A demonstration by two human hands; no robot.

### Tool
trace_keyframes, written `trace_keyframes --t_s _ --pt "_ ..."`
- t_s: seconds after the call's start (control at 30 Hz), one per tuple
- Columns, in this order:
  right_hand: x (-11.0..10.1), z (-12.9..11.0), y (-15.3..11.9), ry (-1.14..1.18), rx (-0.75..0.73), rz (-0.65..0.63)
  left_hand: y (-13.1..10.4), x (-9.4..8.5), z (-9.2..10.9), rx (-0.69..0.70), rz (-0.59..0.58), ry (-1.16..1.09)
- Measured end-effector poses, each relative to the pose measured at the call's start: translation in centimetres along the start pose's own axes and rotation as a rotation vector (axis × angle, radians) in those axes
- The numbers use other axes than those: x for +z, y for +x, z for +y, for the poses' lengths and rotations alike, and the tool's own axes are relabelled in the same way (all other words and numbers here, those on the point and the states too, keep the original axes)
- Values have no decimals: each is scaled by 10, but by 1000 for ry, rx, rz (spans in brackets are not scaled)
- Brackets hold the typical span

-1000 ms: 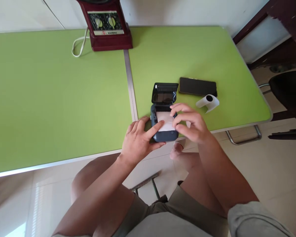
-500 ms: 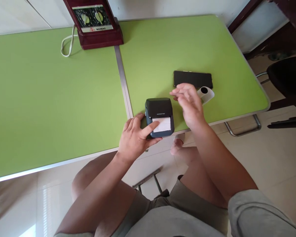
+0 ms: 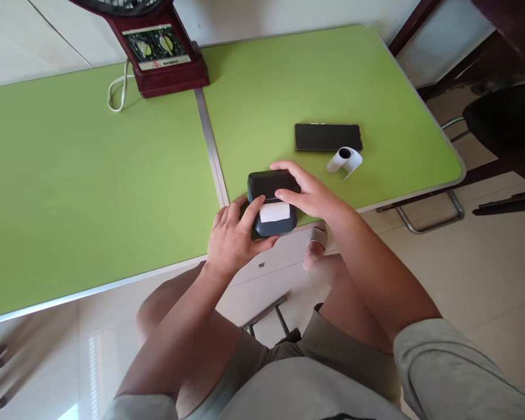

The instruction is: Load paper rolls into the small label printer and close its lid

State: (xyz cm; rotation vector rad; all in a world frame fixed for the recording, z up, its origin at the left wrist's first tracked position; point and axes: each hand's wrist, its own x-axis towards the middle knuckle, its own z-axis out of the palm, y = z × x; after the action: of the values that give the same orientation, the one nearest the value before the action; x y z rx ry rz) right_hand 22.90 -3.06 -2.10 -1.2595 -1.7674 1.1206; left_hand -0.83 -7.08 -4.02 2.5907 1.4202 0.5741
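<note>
Clamping fingers round the dark printer (image 3: pixel 279 227) mid-frame, left hand (image 3: pixel 231 238) and right hand (image 3: pixel 308 195) flank its lid (image 3: pixel 262 183), raised earlier, now down over the paper (image 3: pixel 275 212).

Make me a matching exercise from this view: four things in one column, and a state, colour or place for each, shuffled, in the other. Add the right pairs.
Things:
1. Printer
2. Phone
3. Roll
4. Fan

Descriptions:
a. White, partly unwound
b. Dark red, near the wall
c. Touched by the left hand and the right hand
d. Black, lying flat just beyond the curled paper

Pairs: 1-c, 2-d, 3-a, 4-b
</note>
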Motion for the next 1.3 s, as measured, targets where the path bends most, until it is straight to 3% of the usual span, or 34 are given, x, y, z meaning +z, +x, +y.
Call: trace_keyframes --t_s 0.13,0.27,0.33,0.57,0.87,1.03,1.3 --pt "5 9 -1 44 -23 46 -1 6 -2 -6 48 -4" --pt "6 19 -1 35 -66 334 -2 4 -2 -9 10 -10" --pt "5 20 -2 43 -39 410 -2 1 -2 -2 -7 -24" --pt "-3 16 -3 -25 37 92 0 -2 -4 -9 -4 -101" --pt "-12 20 -2 -4 25 -18 1 -2 -7 -17 -3 -138" --pt "-7 2 -6 4 -11 136 1 0 -6 -31 -24 -112" --pt "-1 -26 6 -82 -139 441 -1 5 -5 20 36 -41"
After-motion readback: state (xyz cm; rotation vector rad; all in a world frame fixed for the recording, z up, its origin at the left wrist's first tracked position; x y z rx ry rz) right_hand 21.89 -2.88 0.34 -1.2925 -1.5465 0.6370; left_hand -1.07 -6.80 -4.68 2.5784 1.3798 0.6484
